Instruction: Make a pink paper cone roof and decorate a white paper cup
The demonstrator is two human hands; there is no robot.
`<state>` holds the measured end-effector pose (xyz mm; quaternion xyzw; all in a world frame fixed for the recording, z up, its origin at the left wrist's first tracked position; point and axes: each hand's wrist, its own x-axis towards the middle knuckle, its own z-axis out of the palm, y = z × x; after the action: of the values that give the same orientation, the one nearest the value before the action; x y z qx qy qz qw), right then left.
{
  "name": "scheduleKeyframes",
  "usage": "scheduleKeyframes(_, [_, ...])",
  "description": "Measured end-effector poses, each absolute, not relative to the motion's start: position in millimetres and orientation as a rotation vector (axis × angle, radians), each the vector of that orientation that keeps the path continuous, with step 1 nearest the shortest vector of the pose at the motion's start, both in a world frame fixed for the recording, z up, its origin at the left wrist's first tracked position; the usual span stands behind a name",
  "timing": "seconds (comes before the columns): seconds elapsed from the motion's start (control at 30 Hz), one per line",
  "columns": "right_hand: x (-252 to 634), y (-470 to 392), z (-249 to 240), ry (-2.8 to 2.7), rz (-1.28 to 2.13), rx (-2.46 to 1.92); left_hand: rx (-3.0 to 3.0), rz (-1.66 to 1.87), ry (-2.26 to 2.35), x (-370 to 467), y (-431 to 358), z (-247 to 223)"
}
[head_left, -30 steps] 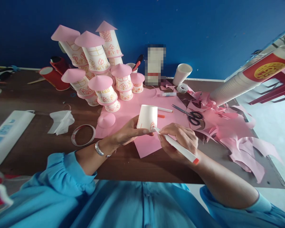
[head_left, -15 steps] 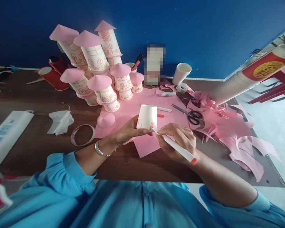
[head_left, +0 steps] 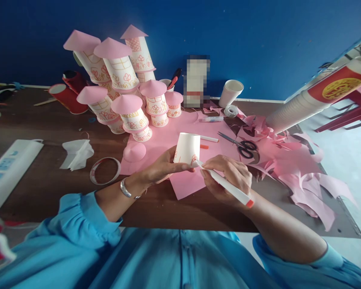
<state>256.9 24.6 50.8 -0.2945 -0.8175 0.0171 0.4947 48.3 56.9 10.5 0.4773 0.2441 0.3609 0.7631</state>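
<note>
White-barrelled and red-ended, a slim felt-tip pen is pinched between the thumb and fingers of the right hand, its tip at the lower right of a white paper cup. The left hand clasps that cup, thumb along its near edge, apparently to steady the wall and present the drawn side; whether the tip touches, I cannot tell. The cup sits between both hands, above a flat pink paper sheet. Its wall is mostly blank, with a red-orange flower outline at the lower right and short strokes at the left. Beyond, to the right, lie black-handled metal scissors, probably kept within reach. On the worktop's far left stand white cup towers with pink cone roofs; pink paper offcuts heap at right.
</note>
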Motion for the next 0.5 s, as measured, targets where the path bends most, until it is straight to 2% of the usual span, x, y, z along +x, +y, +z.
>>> scheduleKeyframes(0.5, [256.6,24.3,50.0,-1.990,0.052,-0.699,1.011,0.766,0.520,46.7,57.3,9.5])
